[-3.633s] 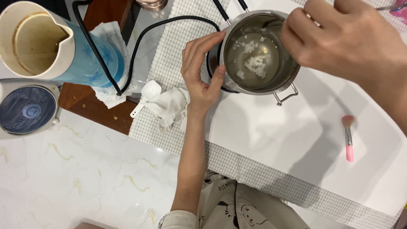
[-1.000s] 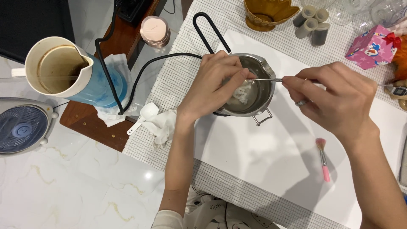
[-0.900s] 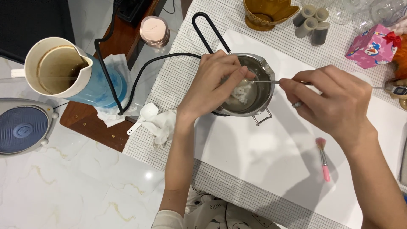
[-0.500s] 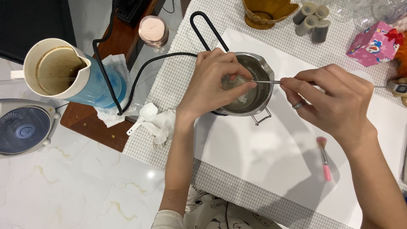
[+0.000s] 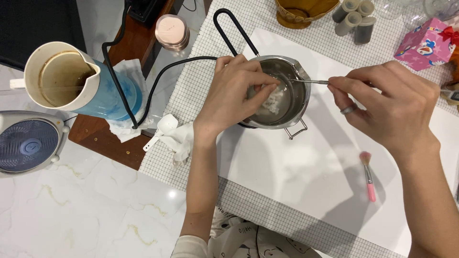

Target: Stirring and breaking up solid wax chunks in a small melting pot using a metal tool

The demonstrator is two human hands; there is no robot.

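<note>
1. While the left hand [image 5: 233,98] curves over the near rim of the steel pot [image 5: 295,98], its fingers are bent down into the bowl, fingertips close together at the white lumps [image 5: 273,101] in the clear liquid — whether they pinch anything I cannot tell.
2. Just right of that hand, the right hand [image 5: 389,107] pinches a thin metal rod [image 5: 311,81] between thumb and forefinger, the other fingers loosely curled; the rod's tip reaches over the pot's far rim, close to the left fingertips.
3. Below the right hand, well apart, a pink brush [image 5: 368,175] lies on the white board [image 5: 296,177].
4. Left of the left wrist sit a crumpled white cloth [image 5: 183,139] and a white scoop [image 5: 163,129] — further left, a blue kettle [image 5: 79,86] and a small fan [image 5: 26,145].
</note>
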